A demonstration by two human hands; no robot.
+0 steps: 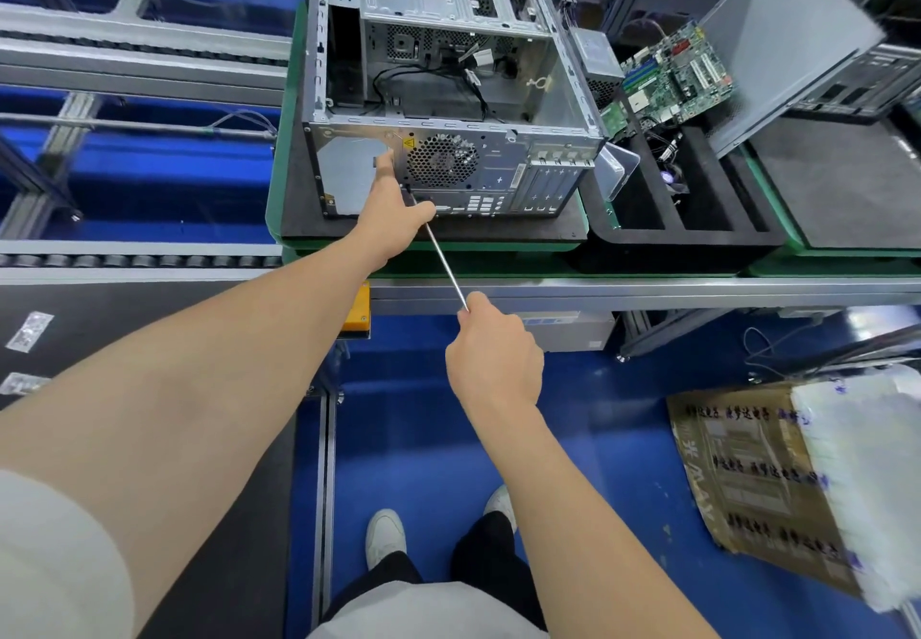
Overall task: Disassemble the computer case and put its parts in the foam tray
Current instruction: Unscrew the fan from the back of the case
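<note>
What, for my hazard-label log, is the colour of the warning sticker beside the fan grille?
The warning sticker is yellow with black markings; head view shows it.
</note>
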